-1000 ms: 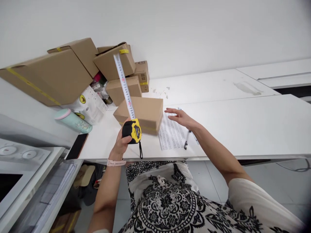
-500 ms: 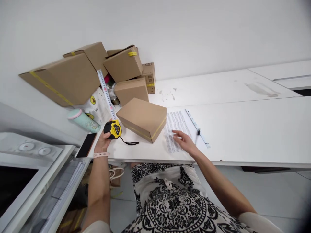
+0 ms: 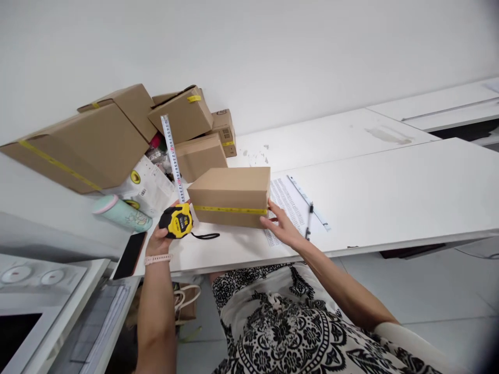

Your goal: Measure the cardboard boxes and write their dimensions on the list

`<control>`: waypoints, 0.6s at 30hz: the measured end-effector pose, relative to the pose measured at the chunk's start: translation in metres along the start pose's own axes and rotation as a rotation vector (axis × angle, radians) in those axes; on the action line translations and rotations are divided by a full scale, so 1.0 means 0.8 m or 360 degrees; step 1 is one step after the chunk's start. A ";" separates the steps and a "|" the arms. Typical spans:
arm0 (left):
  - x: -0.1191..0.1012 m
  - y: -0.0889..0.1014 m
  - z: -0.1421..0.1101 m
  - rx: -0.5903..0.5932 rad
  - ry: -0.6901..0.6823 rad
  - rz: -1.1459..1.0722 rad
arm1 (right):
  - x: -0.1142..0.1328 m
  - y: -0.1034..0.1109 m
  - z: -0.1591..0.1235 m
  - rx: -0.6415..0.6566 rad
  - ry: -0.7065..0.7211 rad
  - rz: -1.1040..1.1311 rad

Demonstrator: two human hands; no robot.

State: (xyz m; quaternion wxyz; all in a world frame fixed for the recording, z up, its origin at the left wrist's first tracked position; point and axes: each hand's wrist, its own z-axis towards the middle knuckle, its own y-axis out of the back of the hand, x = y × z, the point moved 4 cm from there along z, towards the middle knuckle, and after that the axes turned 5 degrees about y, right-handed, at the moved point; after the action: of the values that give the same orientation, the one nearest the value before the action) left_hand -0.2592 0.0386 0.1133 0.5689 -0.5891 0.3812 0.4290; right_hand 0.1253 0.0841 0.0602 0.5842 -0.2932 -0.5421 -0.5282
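On the white table [image 3: 390,182], near its front edge, sits the cardboard box [image 3: 230,195] — closed, yellow tape band around its front face, well forward of the stacked cartons [image 3: 117,130] at the wall. Right hand [image 3: 281,227] is open, fingers spread, fingertips touching the box's right end at the lower corner; nothing gripped. Left hand [image 3: 161,236] is closed around the yellow tape measure [image 3: 177,221], just beside the box's left end. Its blade [image 3: 173,156] is run out and stands up and away, unsupported.

Handling judgement: box looks light and stiff with rigid walls and matte cardboard, so not slippery. Best held by palms on opposite ends, or under the bottom edges — the tape band is no handle. Blade is thin and springy and will likely buckle if tipped.

Printed sheet [image 3: 286,200] and pen [image 3: 309,221] lie right of the box, a mint bottle [image 3: 121,213] and a dark phone [image 3: 130,248] to the left.
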 end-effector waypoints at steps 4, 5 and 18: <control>-0.031 -0.040 -0.018 0.0047 -0.0200 -0.0077 | 0.056 0.061 0.006 -0.0302 0.0135 -0.0298; -0.037 -0.052 -0.020 0.0020 -0.0223 -0.0098 | 0.067 0.073 0.010 -0.0336 0.0158 -0.0345; -0.058 -0.176 -0.055 0.0127 -0.0022 -0.0201 | 0.023 0.146 0.100 -0.0514 -0.0061 -0.0272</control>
State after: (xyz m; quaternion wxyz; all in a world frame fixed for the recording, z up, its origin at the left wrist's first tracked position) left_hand -0.1400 0.0020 0.2043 0.6203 -0.5859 0.3561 0.3809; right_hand 0.2057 0.1832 0.1238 0.4721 -0.3461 -0.4842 -0.6503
